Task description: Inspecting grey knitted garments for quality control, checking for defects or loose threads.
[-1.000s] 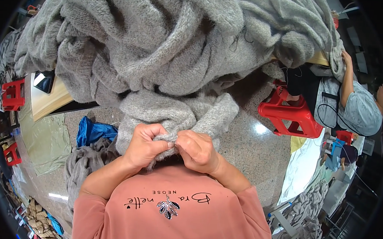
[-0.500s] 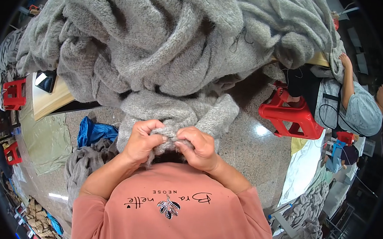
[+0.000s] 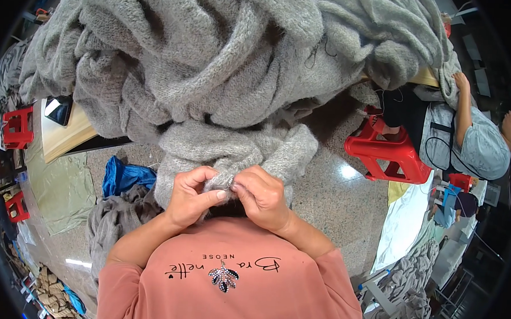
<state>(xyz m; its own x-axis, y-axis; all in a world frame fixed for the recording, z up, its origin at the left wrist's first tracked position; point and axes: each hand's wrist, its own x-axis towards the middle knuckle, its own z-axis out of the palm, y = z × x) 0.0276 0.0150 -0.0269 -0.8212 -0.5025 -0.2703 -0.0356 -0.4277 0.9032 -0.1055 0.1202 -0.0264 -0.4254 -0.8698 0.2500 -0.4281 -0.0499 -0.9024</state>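
A grey fuzzy knit fabric (image 3: 210, 142) lies bunched over my lap, just in front of my chest. My left hand (image 3: 193, 196) pinches an edge of it between thumb and fingers. Close beside it, my right hand (image 3: 262, 197) is closed at the same edge, its fingertips nearly meeting the left thumb. Whether the right fingers also hold something small, such as a needle, cannot be seen. Beyond my hands rises a large heap of the same grey knit (image 3: 214, 59), piled over a table.
At the left, a phone (image 3: 59, 110) lies on the wooden tabletop (image 3: 72, 132). Blue cloth (image 3: 122, 175) and darker grey knit (image 3: 117, 216) lie on the floor. A red stool (image 3: 383, 152) stands at right beside a seated co-worker (image 3: 470, 139) touching the heap.
Both hands have shifted slightly down toward my chest. The right fingers have drawn together and turned inward at the knit edge, while the left keeps its pinch.
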